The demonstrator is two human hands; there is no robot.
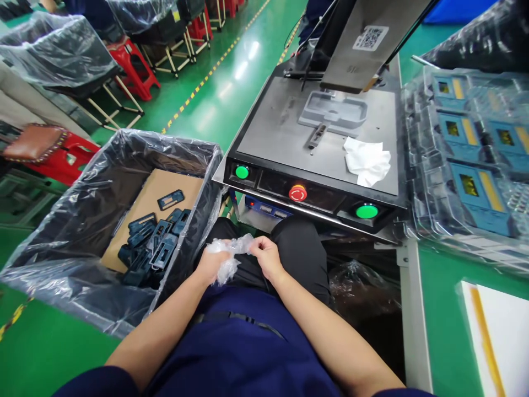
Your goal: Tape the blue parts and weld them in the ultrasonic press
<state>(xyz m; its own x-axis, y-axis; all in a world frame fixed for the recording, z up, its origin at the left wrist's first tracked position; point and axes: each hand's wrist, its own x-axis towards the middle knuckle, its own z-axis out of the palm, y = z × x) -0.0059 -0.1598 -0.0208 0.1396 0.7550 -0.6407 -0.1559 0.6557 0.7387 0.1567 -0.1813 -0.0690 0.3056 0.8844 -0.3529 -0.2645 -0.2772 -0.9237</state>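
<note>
A crumpled piece of clear plastic film is held over my lap between both hands. My left hand is closed on its bunched part, and much of that hand is hidden by the film. The fingertips of my right hand pinch the film's other end. In front of my knees stands a machine with a flat metal plate. On the plate sit a grey moulded fixture, a small metal block and a crumpled white cloth.
At left, a bin lined with plastic holds several dark blue plastic frames on cardboard. The machine's front carries green buttons and a red emergency stop button. Stacked clear trays with blue parts stand at right.
</note>
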